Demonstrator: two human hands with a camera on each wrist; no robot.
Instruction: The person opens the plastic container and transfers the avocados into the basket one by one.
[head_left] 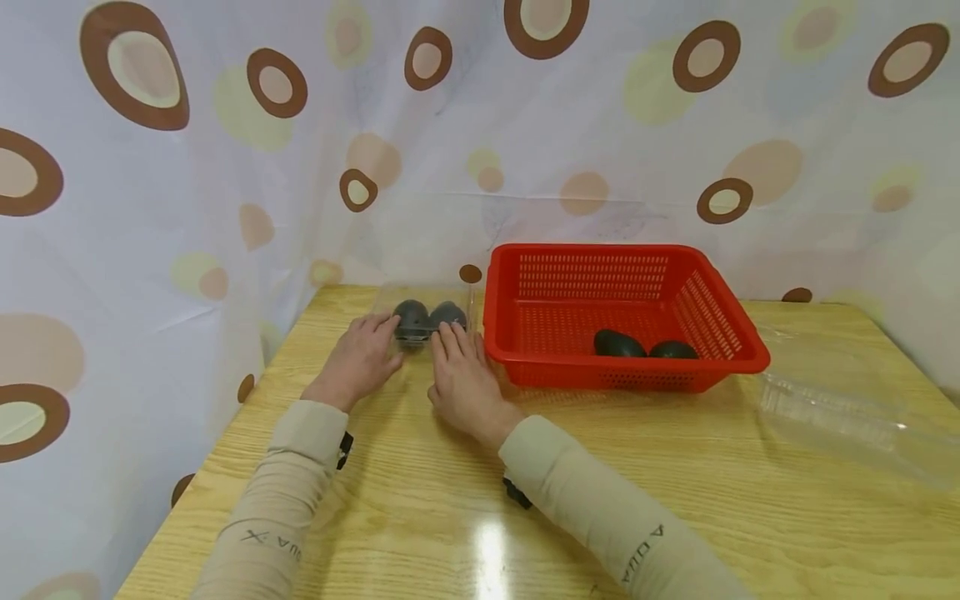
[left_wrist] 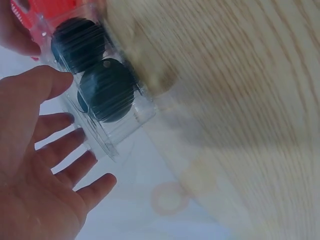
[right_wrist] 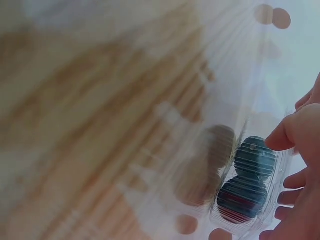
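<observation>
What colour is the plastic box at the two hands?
The plastic box is clear and colourless; the left wrist view shows this best.

You faced a pale yellow wooden table (head_left: 420, 492), its grain streaking across the top. Behind it and along your left you had a whitish curtain (head_left: 465, 125), lightly creased, printed with brown-rimmed ovals (head_left: 275, 83) and softer peach blobs (head_left: 585, 193) and yellow-green ones. Near you, a bright patch of light (head_left: 491, 554) glared off the wood's smooth surface.
</observation>
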